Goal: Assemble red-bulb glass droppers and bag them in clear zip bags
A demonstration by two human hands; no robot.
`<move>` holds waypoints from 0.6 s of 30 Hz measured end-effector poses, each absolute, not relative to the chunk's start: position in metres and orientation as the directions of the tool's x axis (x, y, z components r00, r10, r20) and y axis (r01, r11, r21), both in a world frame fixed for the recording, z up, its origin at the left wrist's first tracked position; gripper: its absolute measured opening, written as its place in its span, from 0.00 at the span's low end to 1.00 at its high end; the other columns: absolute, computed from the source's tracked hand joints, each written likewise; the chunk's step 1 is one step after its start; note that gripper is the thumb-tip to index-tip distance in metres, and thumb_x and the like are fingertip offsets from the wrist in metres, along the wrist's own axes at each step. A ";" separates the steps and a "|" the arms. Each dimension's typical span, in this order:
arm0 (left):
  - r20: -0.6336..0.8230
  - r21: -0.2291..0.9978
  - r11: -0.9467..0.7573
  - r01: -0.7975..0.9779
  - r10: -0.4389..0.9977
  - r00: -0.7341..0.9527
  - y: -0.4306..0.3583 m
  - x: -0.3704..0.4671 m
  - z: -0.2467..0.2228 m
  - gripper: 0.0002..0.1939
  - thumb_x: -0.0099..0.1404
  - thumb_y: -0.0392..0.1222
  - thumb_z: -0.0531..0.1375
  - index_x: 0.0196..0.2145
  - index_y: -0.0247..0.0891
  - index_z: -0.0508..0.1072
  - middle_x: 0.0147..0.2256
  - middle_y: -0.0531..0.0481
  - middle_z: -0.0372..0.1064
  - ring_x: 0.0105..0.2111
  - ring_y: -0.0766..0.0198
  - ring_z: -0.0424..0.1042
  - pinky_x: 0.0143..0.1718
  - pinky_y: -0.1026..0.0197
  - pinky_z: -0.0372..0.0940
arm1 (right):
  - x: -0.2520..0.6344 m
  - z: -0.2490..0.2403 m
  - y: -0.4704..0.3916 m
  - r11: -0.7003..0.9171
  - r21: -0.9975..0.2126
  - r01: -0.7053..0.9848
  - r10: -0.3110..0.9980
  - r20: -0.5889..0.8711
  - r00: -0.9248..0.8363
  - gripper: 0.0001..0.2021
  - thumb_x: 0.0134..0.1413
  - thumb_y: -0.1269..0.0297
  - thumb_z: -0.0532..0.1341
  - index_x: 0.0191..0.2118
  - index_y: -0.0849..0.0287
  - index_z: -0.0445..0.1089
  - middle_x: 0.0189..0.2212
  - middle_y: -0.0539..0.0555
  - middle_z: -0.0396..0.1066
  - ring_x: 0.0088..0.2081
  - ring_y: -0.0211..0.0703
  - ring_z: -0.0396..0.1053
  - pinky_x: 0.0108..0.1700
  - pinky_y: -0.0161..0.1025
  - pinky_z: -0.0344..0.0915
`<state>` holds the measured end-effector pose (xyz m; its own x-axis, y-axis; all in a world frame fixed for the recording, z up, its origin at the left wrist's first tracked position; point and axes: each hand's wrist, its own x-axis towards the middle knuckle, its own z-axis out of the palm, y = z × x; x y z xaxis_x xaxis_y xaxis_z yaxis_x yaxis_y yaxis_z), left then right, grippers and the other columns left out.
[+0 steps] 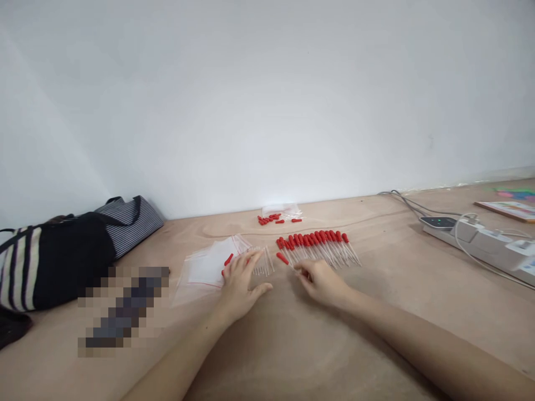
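Between the fingertips of my right hand (320, 283) is a dropper with a red rubber bulb (282, 258); its thin clear tube runs into my grip. Just beyond that hand lies a row of droppers (320, 240) with red bulbs pointing away from me. My left hand (243, 278) is open, fingers spread, over the right end of some clear plastic bags (204, 270). Loose clear tubes (263, 263) lie by its fingertips. A loose red bulb (228, 259) rests on the bags, and another is partly hidden by the left hand.
Near the wall are more red bulbs (268, 219) and tubes beside a small clear bag (276, 209). On the right stand a power strip (489, 245) with cables and a colourful board (507, 210). A black striped bag (62, 262) and a pixelated dark object (127, 312) lie left.
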<state>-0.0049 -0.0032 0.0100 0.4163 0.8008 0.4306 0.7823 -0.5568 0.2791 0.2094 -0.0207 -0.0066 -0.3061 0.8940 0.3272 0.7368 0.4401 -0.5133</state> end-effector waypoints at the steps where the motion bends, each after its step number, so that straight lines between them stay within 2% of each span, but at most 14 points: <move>1: 0.420 0.262 -0.495 0.828 0.831 0.364 0.000 -0.010 0.011 0.28 0.51 0.45 0.61 0.51 0.47 0.60 0.50 0.47 0.59 0.50 0.52 0.55 0.49 0.47 0.47 | 0.207 -0.006 -0.013 0.375 -0.561 0.738 0.921 0.316 -0.228 0.09 0.49 0.73 0.52 0.36 0.62 0.66 0.23 0.51 0.67 0.25 0.36 0.64 0.28 0.31 0.56; 4: 0.373 0.216 -0.312 0.925 0.902 0.217 0.007 -0.023 0.013 0.19 0.51 0.42 0.62 0.42 0.45 0.68 0.47 0.46 0.61 0.48 0.52 0.56 0.46 0.48 0.49 | 0.199 -0.007 0.012 0.217 -0.610 0.762 0.954 0.299 -0.033 0.10 0.44 0.75 0.54 0.36 0.63 0.63 0.21 0.50 0.67 0.25 0.36 0.64 0.28 0.31 0.55; 7: 0.360 0.175 -0.213 0.961 0.923 0.138 0.012 -0.031 0.014 0.16 0.51 0.41 0.61 0.40 0.45 0.70 0.47 0.46 0.61 0.48 0.51 0.56 0.45 0.48 0.49 | 0.190 -0.010 0.030 0.123 -0.614 0.779 0.955 0.288 0.075 0.08 0.42 0.76 0.55 0.33 0.63 0.61 0.23 0.52 0.67 0.27 0.37 0.65 0.28 0.30 0.55; 13: 0.364 0.156 -0.220 0.963 0.919 0.151 0.016 -0.035 0.010 0.13 0.52 0.45 0.60 0.38 0.44 0.71 0.46 0.45 0.62 0.47 0.50 0.57 0.44 0.47 0.49 | 0.185 -0.013 0.042 0.068 -0.595 0.801 0.957 0.266 0.116 0.05 0.45 0.72 0.55 0.31 0.62 0.60 0.26 0.55 0.67 0.30 0.40 0.66 0.29 0.32 0.55; 18: 0.368 0.149 -0.229 0.962 0.916 0.161 0.017 -0.035 0.005 0.11 0.52 0.44 0.60 0.36 0.45 0.72 0.45 0.45 0.63 0.46 0.51 0.58 0.44 0.47 0.48 | 0.186 -0.011 0.041 0.027 -0.553 0.833 0.967 0.226 0.119 0.04 0.46 0.68 0.56 0.31 0.62 0.62 0.27 0.56 0.68 0.33 0.42 0.66 0.31 0.33 0.56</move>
